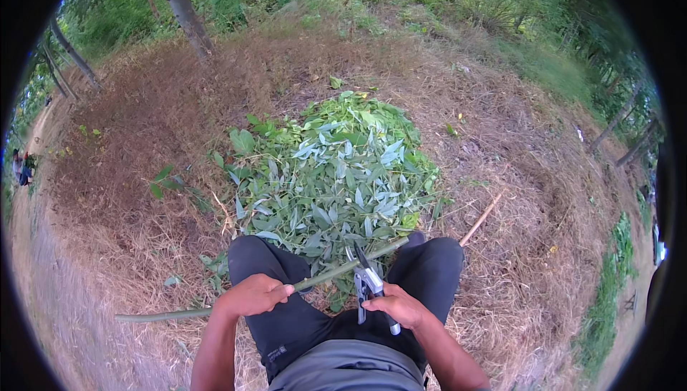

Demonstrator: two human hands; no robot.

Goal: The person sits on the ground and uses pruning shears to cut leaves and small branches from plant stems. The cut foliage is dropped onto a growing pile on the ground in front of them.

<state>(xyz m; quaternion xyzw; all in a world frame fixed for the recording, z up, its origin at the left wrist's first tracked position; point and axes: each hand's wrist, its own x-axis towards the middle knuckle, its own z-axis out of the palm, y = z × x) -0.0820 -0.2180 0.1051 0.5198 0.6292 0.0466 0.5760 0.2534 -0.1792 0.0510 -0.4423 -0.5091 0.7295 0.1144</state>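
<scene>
A long green stem [327, 276], stripped of leaves, crosses in front of my knees. My left hand [258, 294] is closed around it, and one end sticks out to the left behind that hand. In my right hand [396, 305] are pruning shears [368, 281] with silver-grey handles. Their blades stand apart around the stem, just short of its right end. Whether the blades press into the stem I cannot tell. Just beyond my knees lies a heap of cut green leaves and shoots [338, 171].
Dry grass [515, 262] surrounds me. A bare brown stick [483, 216] lies beside my right knee. A tree trunk [187, 10] rises beyond the heap at the left. Far left, a person [23, 168] is near a dirt path [37, 208]. Cut greenery [606, 289] lies at the right.
</scene>
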